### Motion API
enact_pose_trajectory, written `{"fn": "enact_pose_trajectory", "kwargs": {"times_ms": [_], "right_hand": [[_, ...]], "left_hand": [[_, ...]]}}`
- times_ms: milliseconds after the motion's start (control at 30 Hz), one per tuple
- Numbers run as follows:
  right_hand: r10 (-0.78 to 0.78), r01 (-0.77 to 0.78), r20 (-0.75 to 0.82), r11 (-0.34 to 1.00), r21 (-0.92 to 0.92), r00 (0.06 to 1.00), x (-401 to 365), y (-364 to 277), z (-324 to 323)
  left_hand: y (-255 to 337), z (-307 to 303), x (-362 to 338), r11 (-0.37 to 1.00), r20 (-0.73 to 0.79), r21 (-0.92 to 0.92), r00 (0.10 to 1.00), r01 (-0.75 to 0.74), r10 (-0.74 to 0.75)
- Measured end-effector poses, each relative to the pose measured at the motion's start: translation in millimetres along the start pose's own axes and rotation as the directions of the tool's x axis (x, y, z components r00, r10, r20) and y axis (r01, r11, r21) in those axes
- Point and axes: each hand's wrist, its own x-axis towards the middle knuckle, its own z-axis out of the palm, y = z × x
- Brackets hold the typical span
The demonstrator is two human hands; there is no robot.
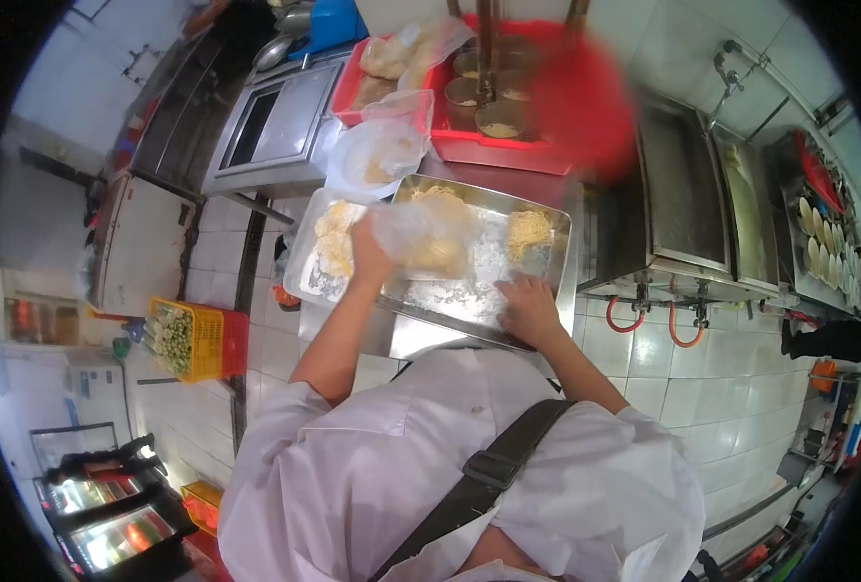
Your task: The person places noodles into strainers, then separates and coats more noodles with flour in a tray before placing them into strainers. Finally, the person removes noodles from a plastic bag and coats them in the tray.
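My left hand [370, 254] is closed on a clear plastic bag [401, 225], which is smeared by motion. Pale yellow noodles lie under or inside the bag; the blur hides which. Beneath it is a metal tray [469, 301] dusted with white flour. My right hand [529, 308] rests over the tray's near right part, fingers apart and pointing down, with nothing visible in them. Just beyond it, a bundle of noodles [529, 231] sits at the tray's right end. On the left, a translucent tub [304, 281] holds more floury noodles [334, 242].
Behind the tray stand a red crate [493, 155] with several round containers and a smaller red bin [346, 97] with bagged food. A blurred red object [585, 107] hangs at the upper right. Steel sinks [682, 184] are on the right; a yellow crate of vegetables [202, 344] is on the left.
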Motion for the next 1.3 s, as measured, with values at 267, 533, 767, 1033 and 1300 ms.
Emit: {"fn": "enact_pose_trajectory", "kwargs": {"times_ms": [267, 533, 767, 1033, 1300], "right_hand": [[0.137, -0.176, -0.166, 0.951, -0.253, 0.977, -4, -22, -7], [0.458, -0.461, -0.067, 0.864, -0.203, 0.887, 17, -55, 6], [0.584, -0.594, -0.121, 0.801, -0.075, 0.803, 8, -64, 38], [0.598, -0.59, -0.097, 0.802, 0.096, 0.796, 20, -76, 16], [0.478, -0.123, -0.125, 0.454, 0.882, 0.87, 55, -105, -5]], "left_hand": [[71, -125, 162, 0.936, -0.355, -0.186, 0.868, 0.299, -0.348], [-35, -140, 351, 0.828, -0.188, 0.512, 0.91, -0.23, 0.369], [-149, 54, 401, 0.982, -0.267, -0.066, 0.951, -0.179, 0.155], [-29, -14, 297, 0.945, 0.003, -0.254, 0.977, -0.207, 0.215], [22, 21, 35, 0.898, 0.501, -0.44, 0.821, -0.031, 0.274]]}}
